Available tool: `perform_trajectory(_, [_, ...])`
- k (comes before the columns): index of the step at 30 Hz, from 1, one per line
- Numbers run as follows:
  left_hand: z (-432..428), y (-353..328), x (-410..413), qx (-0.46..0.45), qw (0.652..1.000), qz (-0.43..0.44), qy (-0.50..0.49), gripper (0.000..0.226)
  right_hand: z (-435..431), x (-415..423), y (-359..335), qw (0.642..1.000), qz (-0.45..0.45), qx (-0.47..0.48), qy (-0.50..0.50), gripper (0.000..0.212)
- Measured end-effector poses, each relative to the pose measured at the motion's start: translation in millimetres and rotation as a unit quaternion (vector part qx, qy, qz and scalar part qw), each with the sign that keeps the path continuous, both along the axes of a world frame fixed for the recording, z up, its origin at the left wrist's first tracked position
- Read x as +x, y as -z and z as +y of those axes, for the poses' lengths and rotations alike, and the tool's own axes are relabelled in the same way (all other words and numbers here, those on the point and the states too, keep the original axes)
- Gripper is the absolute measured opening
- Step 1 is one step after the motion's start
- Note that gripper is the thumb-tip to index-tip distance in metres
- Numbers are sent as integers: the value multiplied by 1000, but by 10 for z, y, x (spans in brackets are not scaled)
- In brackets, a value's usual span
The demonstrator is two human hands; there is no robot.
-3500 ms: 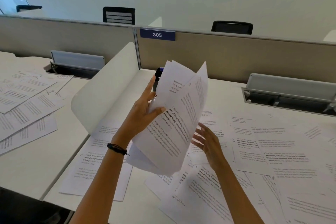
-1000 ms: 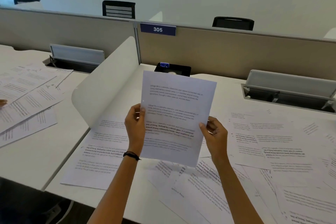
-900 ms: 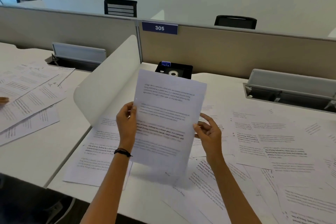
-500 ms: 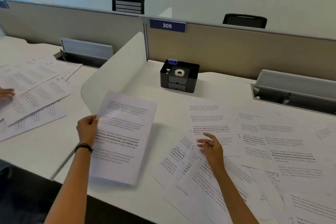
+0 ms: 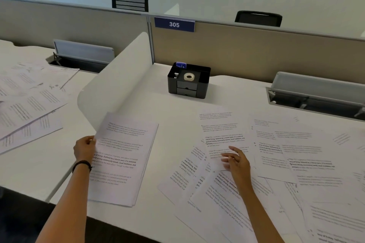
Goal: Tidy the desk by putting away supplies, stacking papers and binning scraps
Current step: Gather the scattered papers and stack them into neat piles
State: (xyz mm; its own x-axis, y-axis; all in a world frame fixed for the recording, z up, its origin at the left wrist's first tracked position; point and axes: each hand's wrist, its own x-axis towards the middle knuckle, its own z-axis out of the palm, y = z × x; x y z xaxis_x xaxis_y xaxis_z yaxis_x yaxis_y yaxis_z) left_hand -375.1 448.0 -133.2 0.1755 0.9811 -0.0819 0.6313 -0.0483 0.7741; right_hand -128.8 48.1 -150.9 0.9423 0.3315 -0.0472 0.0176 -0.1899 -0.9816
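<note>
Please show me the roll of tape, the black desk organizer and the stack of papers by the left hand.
roll of tape (image 5: 185,78): head view, on its white ring.
black desk organizer (image 5: 201,89): head view, on its front wall.
stack of papers (image 5: 126,150): head view, on the middle of the top sheet.

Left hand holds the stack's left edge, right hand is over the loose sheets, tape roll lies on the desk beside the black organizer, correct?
One slip: the head view shows the tape roll on top of the organizer, not on the desk beside it. The left hand on the stack edge and the right hand over the loose sheets are right.
</note>
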Motion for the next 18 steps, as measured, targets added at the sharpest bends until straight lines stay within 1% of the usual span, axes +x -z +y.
perform_trajectory(3, [-26,-1,44,28,998,49,-2,27,-96,30,-14,999,-48,-14,-1,25])
perform_trajectory(5, [-97,-1,127,81,992,93,0,29,-170,51,-12,996,-85,-40,14,28])
perform_trajectory(7, [-255,-17,277,151,982,103,46,30,-255,62,2,988,-127,-77,37,29])
perform_trajectory(9, [-521,-41,495,194,968,87,133,31,-351,67,41,978,-161,-119,49,28])
perform_trajectory(11, [-860,-26,742,187,950,63,240,31,-443,68,106,970,-175,-163,39,28])
perform_trajectory(14, [-1383,49,1076,127,916,46,378,36,-560,30,213,957,-198,-210,-10,34])
perform_trajectory(16, [-1696,112,1245,96,896,49,431,41,-616,-20,275,957,-193,-216,-27,37])
perform_trajectory(18, [-1954,149,1375,79,885,66,453,46,-633,-74,303,961,-176,-212,-29,40])
